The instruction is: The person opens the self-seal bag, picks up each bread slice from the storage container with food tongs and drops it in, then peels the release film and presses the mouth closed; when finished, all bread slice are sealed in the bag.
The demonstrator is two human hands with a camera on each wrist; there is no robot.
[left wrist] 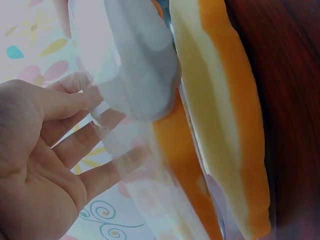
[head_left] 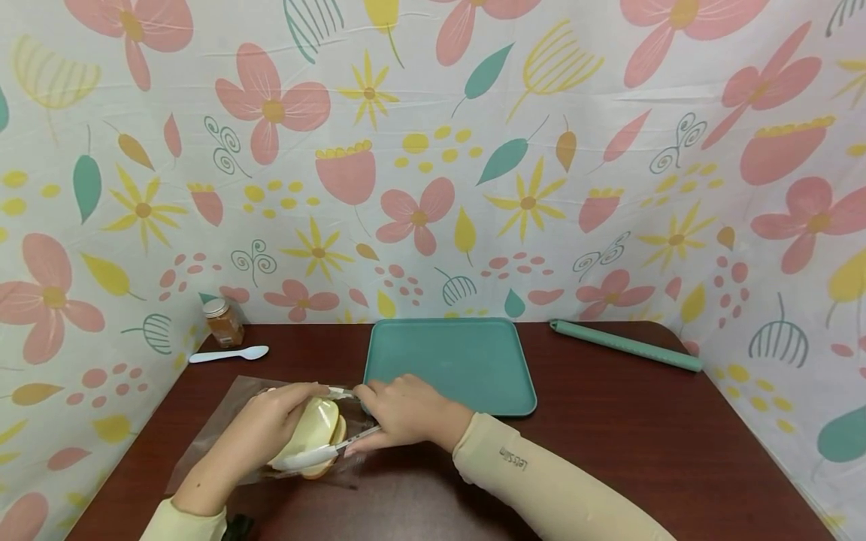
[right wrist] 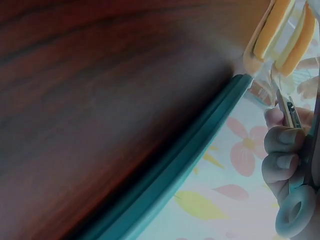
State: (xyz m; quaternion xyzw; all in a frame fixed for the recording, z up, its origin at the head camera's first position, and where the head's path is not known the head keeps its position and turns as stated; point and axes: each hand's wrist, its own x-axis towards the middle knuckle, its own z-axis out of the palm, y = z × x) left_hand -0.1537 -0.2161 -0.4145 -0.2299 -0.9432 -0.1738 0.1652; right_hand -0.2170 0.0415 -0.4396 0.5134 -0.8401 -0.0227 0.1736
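Observation:
My right hand (head_left: 409, 412) grips a pair of tongs (head_left: 357, 437) whose white, broad tips lie along two bread slices (head_left: 315, 427). Pale bread faces with orange-brown crusts show closely in the left wrist view, where one tong tip covers part of a slice. A clear plastic bag (head_left: 226, 421) spreads around and under the bread on the table. My left hand (head_left: 271, 421) pinches the bag's film near its edge, its other fingers stretched out behind the film. Past my right hand, the tongs' ring end (right wrist: 295, 212) sticks out. How far the slices sit inside the bag is unclear.
A green tray (head_left: 446, 361) lies just beyond my right hand on the dark wooden table (head_left: 609, 443). Back left stand a jar (head_left: 223, 323) with a pale lid and a white spoon (head_left: 230, 354). A green rod (head_left: 625, 346) lies back right. Patterned cloth (head_left: 433, 150) encloses the table.

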